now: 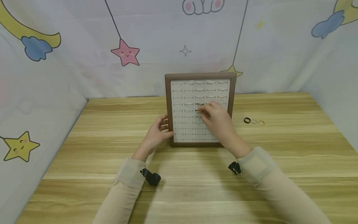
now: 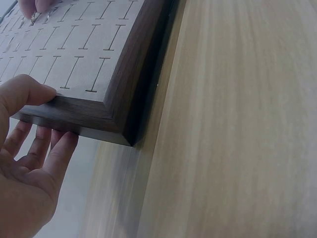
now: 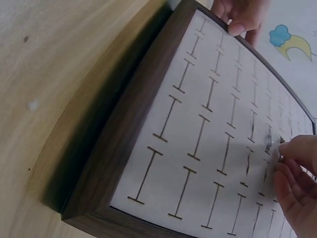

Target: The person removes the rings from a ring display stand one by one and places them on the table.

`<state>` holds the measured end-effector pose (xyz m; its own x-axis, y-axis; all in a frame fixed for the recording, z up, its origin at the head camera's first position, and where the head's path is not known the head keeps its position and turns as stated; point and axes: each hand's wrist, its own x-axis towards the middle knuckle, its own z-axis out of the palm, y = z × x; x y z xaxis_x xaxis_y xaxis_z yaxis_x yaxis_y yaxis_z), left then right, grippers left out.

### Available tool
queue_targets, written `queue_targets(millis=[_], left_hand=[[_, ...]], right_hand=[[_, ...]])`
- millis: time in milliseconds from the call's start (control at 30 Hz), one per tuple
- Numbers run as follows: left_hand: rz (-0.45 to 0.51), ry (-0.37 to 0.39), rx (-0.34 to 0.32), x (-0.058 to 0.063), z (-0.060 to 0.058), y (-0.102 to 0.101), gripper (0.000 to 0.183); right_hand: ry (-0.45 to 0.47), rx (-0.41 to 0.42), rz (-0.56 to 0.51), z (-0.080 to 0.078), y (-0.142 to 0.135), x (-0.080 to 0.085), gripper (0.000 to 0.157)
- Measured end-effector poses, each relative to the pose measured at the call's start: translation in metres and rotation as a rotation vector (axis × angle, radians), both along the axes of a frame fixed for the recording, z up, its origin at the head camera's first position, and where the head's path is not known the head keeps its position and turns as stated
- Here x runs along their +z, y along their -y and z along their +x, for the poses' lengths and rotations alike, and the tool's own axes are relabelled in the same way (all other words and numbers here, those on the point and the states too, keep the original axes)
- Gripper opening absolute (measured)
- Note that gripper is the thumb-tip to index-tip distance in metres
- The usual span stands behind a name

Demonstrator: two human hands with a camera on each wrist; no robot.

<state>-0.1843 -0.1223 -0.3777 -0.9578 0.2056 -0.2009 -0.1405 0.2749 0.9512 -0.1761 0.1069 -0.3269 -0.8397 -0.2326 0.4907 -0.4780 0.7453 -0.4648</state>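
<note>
A ring display board [image 1: 184, 123] with a brown wooden frame and a white slotted panel stands upright on the table. My left hand [image 1: 157, 133] grips its left edge, thumb on the front and fingers behind, as the left wrist view also shows [image 2: 34, 148]. With thumb and fingertips, my right hand [image 1: 219, 121] pinches a gold-coloured ring [image 1: 197, 110] at a slot in the middle column. Another ring [image 1: 199, 104] sits in the slot just above, and a silver-looking ring [image 3: 269, 143] shows beside the right fingertips in the right wrist view.
On the wood-grain table [image 1: 291, 149], right of the board, lie a black ring [image 1: 247, 120], a silver ring [image 1: 254, 122] and a gold ring [image 1: 261, 123] in a row. A white cloth [image 1: 156, 25] printed with stars hangs behind the board.
</note>
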Motion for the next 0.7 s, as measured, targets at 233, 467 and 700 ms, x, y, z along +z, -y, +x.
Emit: queue_targets(millis=[233, 467, 700], left_hand=[[0.004, 0.001, 0.006, 0.0, -0.0005, -0.0011, 0.075], [-0.002, 0.003, 0.001, -0.0002, -0.0006, -0.0008, 0.075], [0.01, 0.014, 0.012, -0.0005, -0.0004, -0.0013, 0.075]], right_hand=[[-0.063, -0.019, -0.008, -0.0015, 0.0016, -0.0051, 0.011], [0.0, 0.007, -0.094, -0.0033, -0.0017, -0.0045, 0.008], [0.097, 0.03, -0.212, -0.005, -0.0075, -0.0003, 0.008]])
